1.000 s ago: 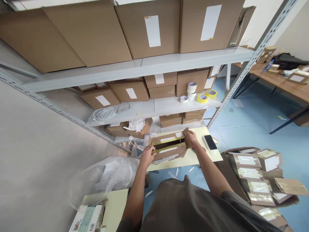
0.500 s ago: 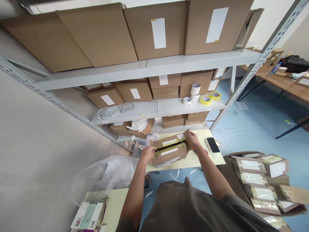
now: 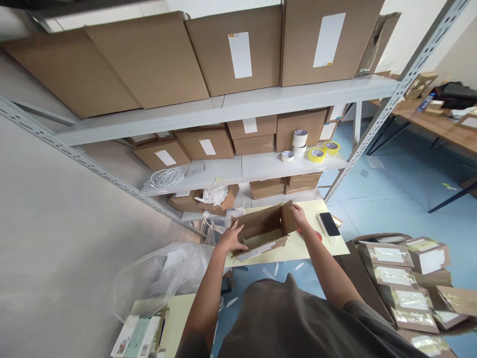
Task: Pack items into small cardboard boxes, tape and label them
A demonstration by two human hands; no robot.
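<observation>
Between my hands a brown cardboard box point(image 3: 261, 221) stands open at the top on a pale yellow table point(image 3: 290, 254). A pale surface shows inside it; I cannot tell whether that is its floor or the tabletop. My left hand point(image 3: 231, 237) grips the box's left end, fingers spread over the edge and thumb toward the near side. My right hand point(image 3: 298, 215) pinches the raised end flap point(image 3: 288, 217) on the right. A red-and-dark item point(image 3: 319, 235) lies partly hidden under my right forearm. Right of it rests a black phone point(image 3: 329, 224).
A metal shelf rack point(image 3: 238, 107) with cartons stands just beyond the table. Tape rolls point(image 3: 299, 141) and a coiled white cable point(image 3: 167, 177) sit on its middle shelf. A large carton of smaller boxes point(image 3: 397, 276) is at right, a plastic bag point(image 3: 179, 268) at left.
The box's two long top flaps, nearly closed before, are now out of the way and the inside shows. My left hand has spread its fingers over the left end.
</observation>
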